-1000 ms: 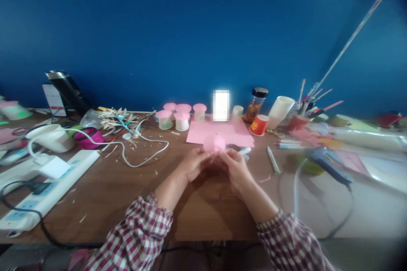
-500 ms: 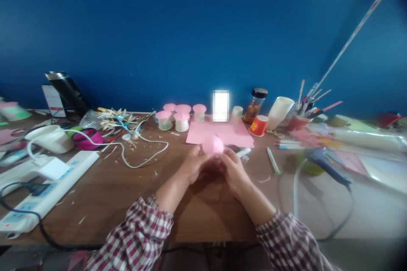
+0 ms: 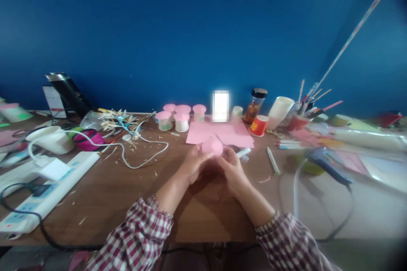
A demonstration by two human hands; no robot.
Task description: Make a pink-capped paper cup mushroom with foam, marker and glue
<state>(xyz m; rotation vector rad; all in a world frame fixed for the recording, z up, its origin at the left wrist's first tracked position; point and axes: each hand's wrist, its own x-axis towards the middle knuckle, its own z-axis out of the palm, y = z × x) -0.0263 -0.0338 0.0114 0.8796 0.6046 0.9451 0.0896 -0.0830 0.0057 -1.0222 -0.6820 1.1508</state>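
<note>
Both hands hold a rounded pink paper piece (image 3: 212, 145) above the front middle of the table. My left hand (image 3: 193, 164) grips its left side, thumb on the near edge. My right hand (image 3: 231, 167) closes on the right side in the same way. The undersides of the fingers are hidden. Just beyond lies a pink paper sheet (image 3: 222, 131). Behind to the left stand several small paper cups with pink tops (image 3: 182, 123). A white marker (image 3: 243, 152) lies close to my right hand.
On the left are a power strip (image 3: 54, 186), a white cable (image 3: 122, 152) and a pile of wooden sticks (image 3: 119, 120). To the right stand a red paper cup (image 3: 258, 125), a lidded jar (image 3: 255, 103) and a white cup (image 3: 280, 112). A glue gun (image 3: 329, 165) sits at far right.
The pink paper piece has tilted slightly in my fingers, and both hands have shifted only a little. Everything else on the table stays in place.
</note>
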